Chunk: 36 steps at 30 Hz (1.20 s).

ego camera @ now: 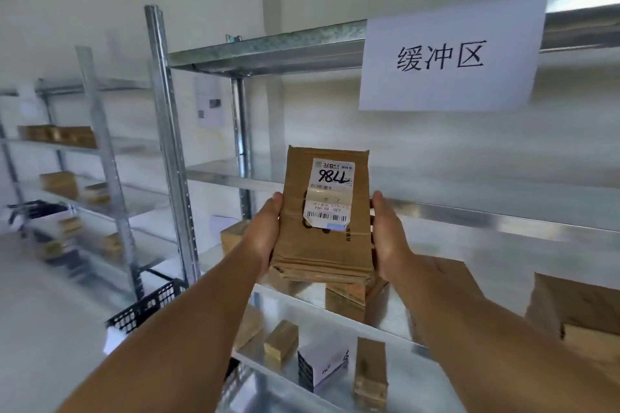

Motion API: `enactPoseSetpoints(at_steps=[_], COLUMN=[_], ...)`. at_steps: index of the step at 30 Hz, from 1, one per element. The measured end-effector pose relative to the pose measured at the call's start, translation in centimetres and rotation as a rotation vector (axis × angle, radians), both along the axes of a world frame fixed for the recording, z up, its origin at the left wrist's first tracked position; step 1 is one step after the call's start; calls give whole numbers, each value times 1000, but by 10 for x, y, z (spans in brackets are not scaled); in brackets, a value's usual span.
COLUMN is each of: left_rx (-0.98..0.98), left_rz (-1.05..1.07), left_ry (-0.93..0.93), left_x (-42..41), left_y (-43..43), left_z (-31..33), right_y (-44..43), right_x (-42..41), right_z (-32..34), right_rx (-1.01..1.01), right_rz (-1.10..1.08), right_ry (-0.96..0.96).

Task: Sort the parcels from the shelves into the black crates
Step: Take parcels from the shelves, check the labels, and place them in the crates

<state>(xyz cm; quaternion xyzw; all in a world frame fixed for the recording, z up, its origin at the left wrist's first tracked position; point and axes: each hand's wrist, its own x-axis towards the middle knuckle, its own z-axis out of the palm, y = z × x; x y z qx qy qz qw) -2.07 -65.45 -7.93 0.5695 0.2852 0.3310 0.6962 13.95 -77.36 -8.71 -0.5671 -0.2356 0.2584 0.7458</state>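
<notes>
Cardboard parcel (pixel 323 238), white label (pixel 330 193) facing us, is held up before the metal shelf (pixel 469 208); our left hand (pixel 263 231) grips its left edge, our right hand (pixel 389 235) its right edge. Black crate (pixel 147 307) sits lower left.

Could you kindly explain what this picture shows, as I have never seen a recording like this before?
There is no machine here: a person wears a wide-angle camera on the head, and this single picture looks forward and down over their bare arms. The left hand and the right hand hold a brown parcel up between them, the grip on its two long sides, thumbs on the front. Its white label, with a handwritten number, appears upside down. Behind stand metal shelves with a paper sign fixed to the top one. Smaller parcels lie on the lower shelves, and part of a black crate shows at the lower left.
</notes>
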Motion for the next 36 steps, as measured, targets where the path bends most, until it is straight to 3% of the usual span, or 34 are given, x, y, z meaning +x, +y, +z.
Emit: enactPoseSetpoints(at_steps=[18,20,27,36], left_rx=[-42,-35,-42,-87], left_rz=[508,539,548,474], left_ry=[128,160,215,262], left_x=[-131,-154,-240,-300], left_y=[275,300,406,605], left_z=[-53,-60,-92,-127], right_y=[387,419,520,699], right_x=[-94,-111,-189,-263], right_z=[-88,-103,-118,-151], right_rx=[-200,-223,-295,-282], right_rz=[380,467,683,598], right_ry=[-122,-67,64,154])
